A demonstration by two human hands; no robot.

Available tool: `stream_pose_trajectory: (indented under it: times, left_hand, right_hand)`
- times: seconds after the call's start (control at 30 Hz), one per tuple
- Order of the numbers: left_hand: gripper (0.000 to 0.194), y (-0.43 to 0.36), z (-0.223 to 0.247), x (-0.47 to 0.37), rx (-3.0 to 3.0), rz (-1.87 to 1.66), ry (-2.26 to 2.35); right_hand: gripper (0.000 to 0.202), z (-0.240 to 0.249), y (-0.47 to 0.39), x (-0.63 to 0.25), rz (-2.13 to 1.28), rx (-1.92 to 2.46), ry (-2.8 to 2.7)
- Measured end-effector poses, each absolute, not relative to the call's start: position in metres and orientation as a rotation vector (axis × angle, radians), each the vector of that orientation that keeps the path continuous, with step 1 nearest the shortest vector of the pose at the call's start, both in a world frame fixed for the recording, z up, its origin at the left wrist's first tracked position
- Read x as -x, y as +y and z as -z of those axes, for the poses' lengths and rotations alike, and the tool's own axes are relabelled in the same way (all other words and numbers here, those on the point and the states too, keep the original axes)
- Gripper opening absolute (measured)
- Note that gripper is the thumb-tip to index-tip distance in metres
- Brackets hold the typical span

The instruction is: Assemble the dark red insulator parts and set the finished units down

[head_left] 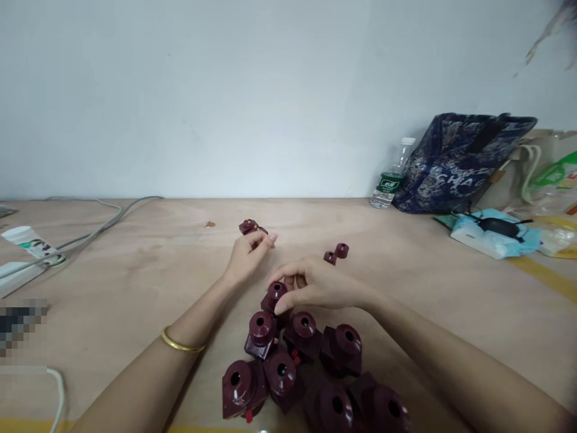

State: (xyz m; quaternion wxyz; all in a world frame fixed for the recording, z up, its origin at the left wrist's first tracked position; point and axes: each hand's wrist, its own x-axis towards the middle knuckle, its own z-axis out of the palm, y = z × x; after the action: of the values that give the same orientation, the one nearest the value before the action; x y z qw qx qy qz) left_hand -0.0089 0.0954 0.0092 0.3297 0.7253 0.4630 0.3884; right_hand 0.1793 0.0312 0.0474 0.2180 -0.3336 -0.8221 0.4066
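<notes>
My right hand point(311, 282) curls its thumb and fingers around a maroon domed plastic fitting point(276, 293) with a square base and a hole in its top. This fitting stands at the far end of a group of several similar ones, such as the maroon fitting point(243, 385) nearest my left forearm. Red bits show at the sides of some. Farther off, my left hand point(250, 255) is closed, fingers bent together, beside small maroon pieces with brass-coloured parts point(249, 226). Whatever its fingertips hold, if anything, is hidden.
Two small round maroon caps point(336, 254) lie beyond my right hand. A brownish scrap point(210, 224) is at the back. On the right stand a water bottle point(390, 177), a dark blue bag point(460, 162) and a tissue pack point(496, 234). Cables point(108, 225) and a white cup point(33, 243) lie left.
</notes>
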Motion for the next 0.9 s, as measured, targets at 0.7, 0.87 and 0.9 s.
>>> stream_pose_trajectory:
  times: [0.7, 0.87, 0.9]
  left_hand:
    - [0.030, 0.087, -0.006, -0.008, -2.145, -0.924, 1.293]
    - [0.055, 0.093, 0.001, 0.000, -2.358, -1.012, 1.904]
    - [0.061, 0.093, 0.000, 0.001, -2.343, -1.035, 1.928]
  right_hand:
    - [0.018, -0.032, 0.048, -0.241, -0.440, 1.182, -2.341]
    - [0.020, -0.030, 0.041, -0.232, -0.269, 1.321, -2.358]
    - [0.026, -0.037, 0.035, -0.227, -0.359, 1.325, -2.313]
